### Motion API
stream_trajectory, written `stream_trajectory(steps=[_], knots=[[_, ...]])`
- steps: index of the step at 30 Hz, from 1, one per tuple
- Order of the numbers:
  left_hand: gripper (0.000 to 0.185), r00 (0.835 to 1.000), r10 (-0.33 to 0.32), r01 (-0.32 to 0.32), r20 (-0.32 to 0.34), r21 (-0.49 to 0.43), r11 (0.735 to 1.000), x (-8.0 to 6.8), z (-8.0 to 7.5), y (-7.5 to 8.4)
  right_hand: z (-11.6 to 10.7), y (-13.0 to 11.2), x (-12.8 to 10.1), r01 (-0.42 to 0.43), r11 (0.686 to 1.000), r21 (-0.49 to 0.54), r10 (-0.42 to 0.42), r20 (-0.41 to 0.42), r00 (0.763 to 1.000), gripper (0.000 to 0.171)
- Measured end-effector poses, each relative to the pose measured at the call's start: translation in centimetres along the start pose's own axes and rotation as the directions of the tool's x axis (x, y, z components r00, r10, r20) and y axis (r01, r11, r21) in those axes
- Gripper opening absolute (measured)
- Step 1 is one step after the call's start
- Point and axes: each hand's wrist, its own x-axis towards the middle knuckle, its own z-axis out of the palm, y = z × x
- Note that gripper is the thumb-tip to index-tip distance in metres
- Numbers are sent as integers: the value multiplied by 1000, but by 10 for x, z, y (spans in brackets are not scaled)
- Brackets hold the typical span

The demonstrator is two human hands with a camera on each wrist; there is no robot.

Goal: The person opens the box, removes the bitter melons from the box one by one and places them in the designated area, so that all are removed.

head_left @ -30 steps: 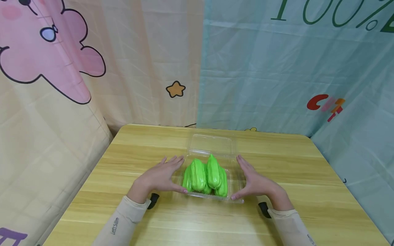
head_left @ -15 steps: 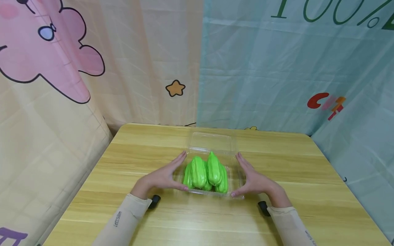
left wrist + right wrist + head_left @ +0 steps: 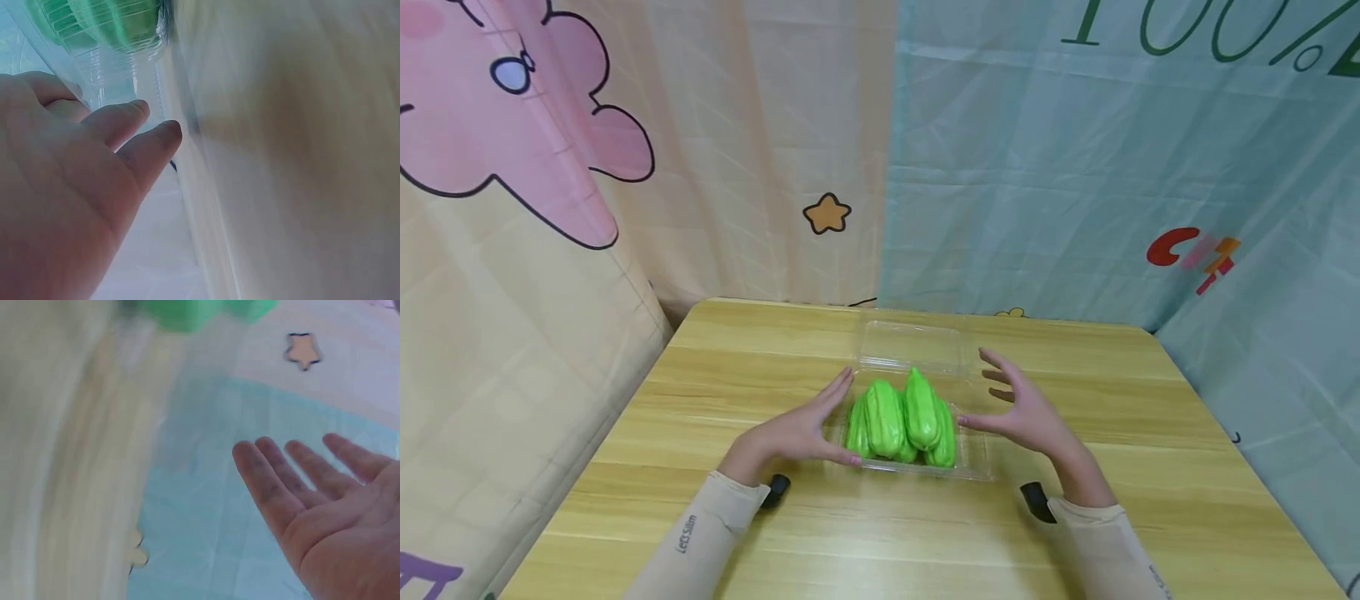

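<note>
A clear plastic clamshell box (image 3: 973, 458) lies on the table with its lid (image 3: 913, 343) folded back, away from the person. Several bright green, ridged, gourd-like pieces (image 3: 886, 421) are piled in its base. My left hand (image 3: 797, 429) is at the box's left side, thumb by the front left corner and the other fingers fairly straight along the wall. In the left wrist view its fingers lie close to the clear wall; contact is hard to tell. My right hand (image 3: 1026, 412) hovers apart from the right side, holding nothing, fingers spread and thumb pointing toward the green pieces.
The wooden table (image 3: 760, 333) has rounded far corners. Behind it hangs a printed curtain (image 3: 1037, 167), cream on one side and blue on the other. Both wrists carry a black device, such as the one (image 3: 1037, 502) under the right sleeve.
My right hand has come up off the box's right side, and its fingers have spread. The left hand has shifted slightly forward, its fingers now closer together. The green pieces stay in the box.
</note>
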Motion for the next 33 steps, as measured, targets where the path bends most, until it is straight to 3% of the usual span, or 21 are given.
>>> stream_trajectory(steps=[5,15,33], knots=[[134,1000,-12,12,6,-17,1000,0,0,0,3,-21,11,-85,984,154,83,19,996,104],[134,1000,-14,14,5,-49,999,2,2,0,17,-32,22,-216,940,265,202,77,976,103],[134,999,-31,31,16,-49,998,2,1,3,38,-28,28,-270,912,308,245,119,962,104]])
